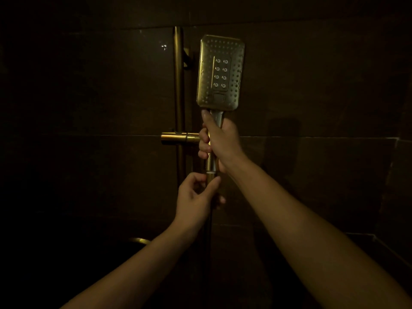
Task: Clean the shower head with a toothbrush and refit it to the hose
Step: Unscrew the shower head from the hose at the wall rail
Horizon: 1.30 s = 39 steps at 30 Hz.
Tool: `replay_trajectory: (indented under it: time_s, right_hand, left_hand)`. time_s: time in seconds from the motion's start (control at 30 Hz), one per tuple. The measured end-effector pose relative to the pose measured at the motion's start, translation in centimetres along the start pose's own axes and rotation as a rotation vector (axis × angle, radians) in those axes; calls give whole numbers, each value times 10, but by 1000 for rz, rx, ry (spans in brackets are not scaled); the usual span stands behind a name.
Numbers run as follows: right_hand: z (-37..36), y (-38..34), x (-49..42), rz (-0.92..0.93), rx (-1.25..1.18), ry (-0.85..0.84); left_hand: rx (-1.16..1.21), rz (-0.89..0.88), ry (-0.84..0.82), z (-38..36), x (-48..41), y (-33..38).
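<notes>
A brass rectangular shower head (220, 72) stands upright in front of the dark tiled wall, nozzle face toward me. My right hand (219, 141) grips its handle just under the head. Directly below the handle's lower end, my left hand (199, 195) pinches the hose end nut (211, 178) between thumb and fingers. The dark hose (207, 228) drops straight down from that hand. No toothbrush is in view.
A brass riser rail (178, 85) runs vertically left of the head, with a slider bracket (178, 138) at handle height and a wall mount (188, 59) higher up. A curved brass piece (139, 240) shows low left. The room is very dark.
</notes>
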State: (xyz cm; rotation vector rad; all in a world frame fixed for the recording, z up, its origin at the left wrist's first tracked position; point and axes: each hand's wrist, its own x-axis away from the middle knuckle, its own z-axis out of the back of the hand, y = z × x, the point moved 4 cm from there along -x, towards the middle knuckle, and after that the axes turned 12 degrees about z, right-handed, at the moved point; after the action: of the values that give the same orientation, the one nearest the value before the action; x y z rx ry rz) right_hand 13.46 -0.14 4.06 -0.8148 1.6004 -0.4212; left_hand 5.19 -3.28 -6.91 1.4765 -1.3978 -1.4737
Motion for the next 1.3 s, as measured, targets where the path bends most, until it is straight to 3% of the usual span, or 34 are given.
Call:
replay_trajectory:
  time_s: [0.1,0.2,0.27,0.4,0.53,0.67,0.93,1.0,1.1,1.2,1.3]
  right_hand:
    - [1,-2,0,-2,-2,0]
    - [1,-3,1,-10,-15,-10]
    - [1,-2,2,-11,-12,-12]
    - [2,2,3,4,5,-8]
    - [0,5,3,11,6,-2]
    - [3,7,3,14,12,-11]
    - [10,6,1,-2,26,5]
    - [10,7,2,-2,32,-1]
    - [10,10,2,7,40,-3]
    - [10,14,3,3,44,-6]
    - [10,17,2,-5,48,-14]
  left_hand:
    - [108,100,-182,1,-2,-4]
    - [194,156,-234,1,-3,-8]
    - [204,149,-153,3,-4,-11]
    - [-137,-7,245,9,-1,-9]
    - [-200,-129,361,0,7,-7]
    - [-100,-80,218,1,4,-12]
    - [108,237,-341,10,-8,-8]
    - [-40,206,-305,15,-11,-4]
    - [-386,67,-63,19,-14,6]
    - [-460,21,49,19,-14,13]
    - [-481,74,19,20,-17,17]
